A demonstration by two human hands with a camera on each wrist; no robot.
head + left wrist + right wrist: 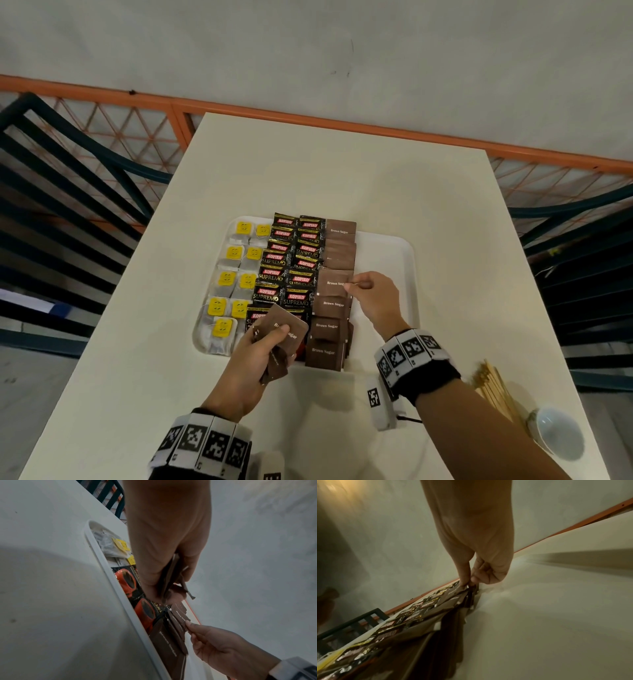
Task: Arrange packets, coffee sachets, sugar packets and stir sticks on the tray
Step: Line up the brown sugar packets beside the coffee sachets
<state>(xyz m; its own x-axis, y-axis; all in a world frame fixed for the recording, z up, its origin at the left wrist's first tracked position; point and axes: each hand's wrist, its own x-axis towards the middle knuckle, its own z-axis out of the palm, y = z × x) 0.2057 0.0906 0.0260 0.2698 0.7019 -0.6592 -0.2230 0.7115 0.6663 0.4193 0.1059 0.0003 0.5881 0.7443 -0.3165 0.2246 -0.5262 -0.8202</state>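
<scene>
A white tray on the table carries yellow-tagged tea bags at the left, black Kopiko coffee sachets in the middle and a column of brown sugar packets to their right. My right hand pinches the right edge of one brown sugar packet in that column; the right wrist view shows thumb and forefinger closed on the packet. My left hand grips a small stack of brown sugar packets over the tray's near edge, also seen as the stack. Wooden stir sticks lie off the tray at the right.
A small white bowl stands by the stir sticks near the table's front right corner. Dark slatted chairs flank the table on both sides. The right part of the tray is bare. An orange rail runs behind the table.
</scene>
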